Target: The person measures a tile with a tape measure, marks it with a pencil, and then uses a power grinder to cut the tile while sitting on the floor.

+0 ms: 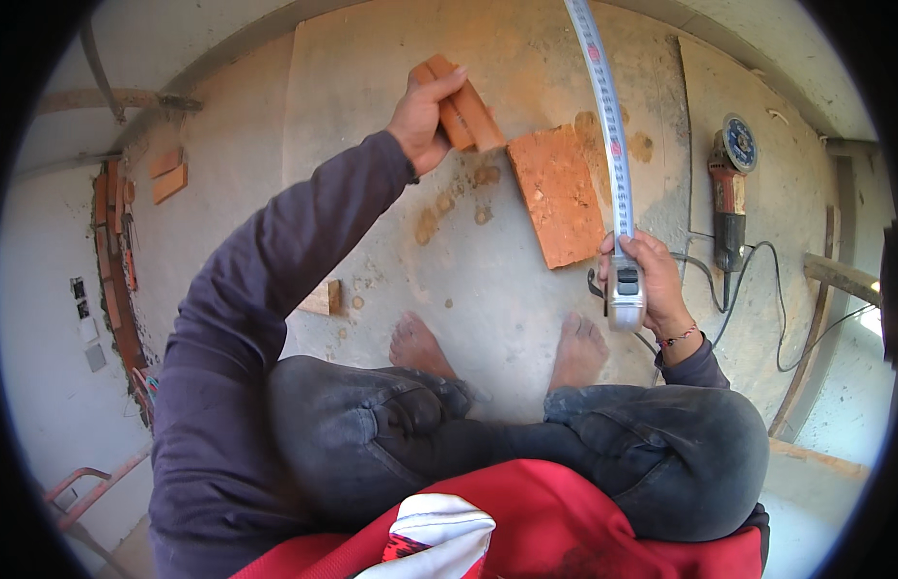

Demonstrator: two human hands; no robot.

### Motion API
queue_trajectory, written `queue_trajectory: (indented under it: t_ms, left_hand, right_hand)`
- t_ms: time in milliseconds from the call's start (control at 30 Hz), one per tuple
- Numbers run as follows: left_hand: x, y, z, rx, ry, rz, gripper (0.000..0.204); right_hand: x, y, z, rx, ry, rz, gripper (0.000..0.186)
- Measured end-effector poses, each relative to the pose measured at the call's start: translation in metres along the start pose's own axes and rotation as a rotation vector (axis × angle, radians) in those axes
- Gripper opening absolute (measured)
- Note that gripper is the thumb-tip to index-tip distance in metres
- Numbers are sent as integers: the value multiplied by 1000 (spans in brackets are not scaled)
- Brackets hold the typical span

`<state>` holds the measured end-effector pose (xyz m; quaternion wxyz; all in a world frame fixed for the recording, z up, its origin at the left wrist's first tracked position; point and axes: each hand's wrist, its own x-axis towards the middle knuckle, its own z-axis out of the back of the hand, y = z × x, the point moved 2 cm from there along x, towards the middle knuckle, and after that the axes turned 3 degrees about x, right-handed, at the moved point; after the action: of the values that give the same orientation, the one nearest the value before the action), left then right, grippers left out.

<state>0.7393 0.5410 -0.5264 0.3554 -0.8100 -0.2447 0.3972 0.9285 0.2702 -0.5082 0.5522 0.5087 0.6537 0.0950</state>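
My left hand point(422, 116) is closed around a narrow orange brick piece point(461, 114), with the thumb over its top and the other fingers mostly hidden. Just right of it, a broad, rough orange brick slab point(560, 198) lies on the dusty floor. A tape measure point(626, 288) is gripped in my right hand point(658, 275), beside the slab's lower right corner. Its white blade point(608, 116) is pulled out and runs up past the slab's right side to the top edge of the view.
On the right lies an angle grinder point(730, 207) with a blue disc, its black cord point(779, 314) looping nearby. Brick pieces point(169, 183) sit at the far left, and a wood block point(322, 297) lies left of my bare feet point(418, 344). Wooden poles point(843, 278) stand at the right edge.
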Motion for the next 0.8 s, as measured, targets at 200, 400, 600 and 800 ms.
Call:
queue_trajectory:
  t_ms: [200, 400, 600, 800]
  left_hand:
    - [-42, -19, 29, -121, 272, 200, 51]
    - [-79, -25, 68, 129, 92, 163, 52]
    - [-143, -5, 104, 618, -176, 159, 57]
    - [-187, -3, 102, 817, -118, 198, 71]
  right_hand:
    - [-4, -1, 2, 151, 140, -109, 26]
    - [1, -22, -1, 169, 204, -394, 27]
    - [11, -18, -16, -87, 498, -407, 22]
    - [32, -2, -36, 1, 607, -574, 34]
